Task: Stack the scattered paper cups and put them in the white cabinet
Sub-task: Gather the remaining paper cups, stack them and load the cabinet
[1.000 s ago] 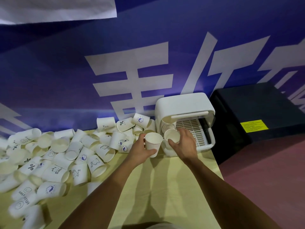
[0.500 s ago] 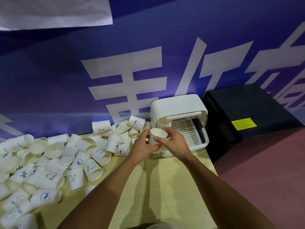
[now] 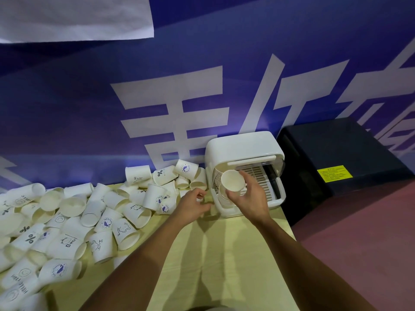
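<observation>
1. Holding nested cups (image 3: 233,181) mouth-up, the right hand (image 3: 251,198) has its fingers curled round them at the open front of the white cabinet (image 3: 242,149).
2. Left hand (image 3: 193,205): fingers loosely bent, holding nothing, beside the scattered cups (image 3: 107,212).
3. Legible prints: "Hi" and "%". The text on the yellow label (image 3: 334,175) is too small to read.
4. A slatted rack (image 3: 258,176) shows inside the cabinet.
5. The cabinet stands at the far right corner of the surface (image 3: 224,254), with bare room between the forearms.
</observation>
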A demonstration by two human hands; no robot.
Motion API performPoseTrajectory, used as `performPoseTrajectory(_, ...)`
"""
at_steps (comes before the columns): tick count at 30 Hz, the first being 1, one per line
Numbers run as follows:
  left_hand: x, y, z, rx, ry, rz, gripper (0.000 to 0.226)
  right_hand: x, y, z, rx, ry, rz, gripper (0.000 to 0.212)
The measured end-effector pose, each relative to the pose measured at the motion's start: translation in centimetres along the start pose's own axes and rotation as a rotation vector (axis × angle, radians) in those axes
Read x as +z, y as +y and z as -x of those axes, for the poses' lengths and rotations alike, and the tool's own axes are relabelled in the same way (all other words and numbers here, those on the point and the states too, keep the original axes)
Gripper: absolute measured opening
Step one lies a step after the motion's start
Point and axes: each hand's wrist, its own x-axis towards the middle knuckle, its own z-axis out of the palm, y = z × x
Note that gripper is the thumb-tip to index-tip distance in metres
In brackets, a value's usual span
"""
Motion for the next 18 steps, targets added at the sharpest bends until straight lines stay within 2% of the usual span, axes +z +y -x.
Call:
performPoseTrajectory(7,0.1,-0.6,-0.4,-0.026,0.006,-0.035,0.042,2.0,1.2,-0.5,-0.008,-0.096,0.196,0.077)
performPoseTrajectory(12,0.1,-0.7,-0.9,-0.032,0.010,-0.032,0.041,2.8,1.8,-1.2,0.026,-0.088,0.296,0.065)
performPoseTrajectory(18,0.2,-1.0,-1.4,-0.041,0.006,-0.026,0.041,3.2,2.3,-1.4,0.054,-0.147,0.345,0.063)
